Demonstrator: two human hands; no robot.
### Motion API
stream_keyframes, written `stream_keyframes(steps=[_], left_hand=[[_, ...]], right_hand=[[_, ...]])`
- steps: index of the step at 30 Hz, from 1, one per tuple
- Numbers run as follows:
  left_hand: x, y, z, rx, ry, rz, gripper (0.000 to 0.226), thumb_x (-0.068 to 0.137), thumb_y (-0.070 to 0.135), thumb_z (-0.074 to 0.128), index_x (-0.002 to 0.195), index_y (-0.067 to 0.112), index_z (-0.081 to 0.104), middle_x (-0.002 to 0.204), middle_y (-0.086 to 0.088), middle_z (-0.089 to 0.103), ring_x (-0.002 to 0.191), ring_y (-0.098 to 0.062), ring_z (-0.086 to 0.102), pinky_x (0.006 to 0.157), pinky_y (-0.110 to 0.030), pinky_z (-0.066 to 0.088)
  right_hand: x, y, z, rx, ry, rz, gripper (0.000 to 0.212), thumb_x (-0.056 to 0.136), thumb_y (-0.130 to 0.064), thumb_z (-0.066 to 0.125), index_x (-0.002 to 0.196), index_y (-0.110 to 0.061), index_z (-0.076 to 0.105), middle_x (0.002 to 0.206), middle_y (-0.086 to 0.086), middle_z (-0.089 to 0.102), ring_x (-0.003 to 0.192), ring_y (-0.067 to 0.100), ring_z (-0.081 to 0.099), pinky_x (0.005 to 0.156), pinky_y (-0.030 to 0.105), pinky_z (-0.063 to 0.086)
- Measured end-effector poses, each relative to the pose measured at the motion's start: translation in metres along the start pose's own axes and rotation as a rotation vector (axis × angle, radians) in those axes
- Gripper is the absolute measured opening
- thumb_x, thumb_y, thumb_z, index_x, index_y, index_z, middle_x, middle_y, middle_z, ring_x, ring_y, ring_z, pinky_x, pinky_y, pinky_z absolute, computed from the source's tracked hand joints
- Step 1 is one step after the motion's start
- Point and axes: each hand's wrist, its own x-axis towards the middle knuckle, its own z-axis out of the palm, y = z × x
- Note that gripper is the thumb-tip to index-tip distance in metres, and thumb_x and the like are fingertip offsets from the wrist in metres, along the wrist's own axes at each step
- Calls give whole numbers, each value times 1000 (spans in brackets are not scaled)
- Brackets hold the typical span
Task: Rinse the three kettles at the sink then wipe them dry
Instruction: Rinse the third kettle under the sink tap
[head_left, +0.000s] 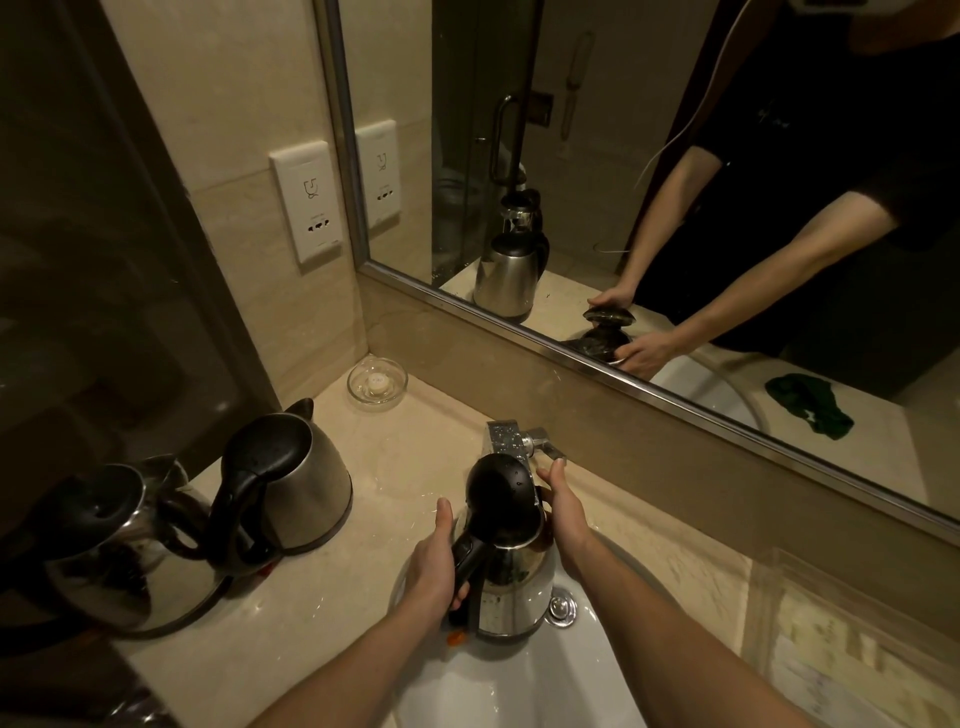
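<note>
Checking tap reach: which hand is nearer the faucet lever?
Right. The right hand lies beside the kettle, fingertips just below the faucet lever; the left hand grips the kettle handle, farther back.

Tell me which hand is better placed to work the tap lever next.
Right, probably. The right hand rests against the kettle, fingertips close to the tap lever; the left hand grips its handle, holding it over the sink.
</note>
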Motion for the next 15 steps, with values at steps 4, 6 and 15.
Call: stream_keyframes(steps=[4,6,15], left_hand=[[-2,2,0,-5,3,-3,75,94,74,28,83,9,64,53,-7,56,39,-18,51,37,-22,37],[-2,1,0,-3,4,5,76,94,74,27,83,9,64,52,-7,55,39,-18,51,37,-22,37],[-1,-1,0,8,-3,19,81,93,76,26,86,6,66,52,-6,56,39,-17,52,38,-23,37]], right_hand=[[-2,-1,1,6,-6,-6,59,101,-55,17,144,-23,41,145,15,44,133,35,40,88,38,33],[-2,-1,1,4,-9,-6,59,100,-56,17,144,-23,41,145,15,44,133,35,40,89,39,33],[-1,0,1,34,-19,-6,59,100,-56,19,143,-23,43,142,16,46,129,34,43,93,39,35]])
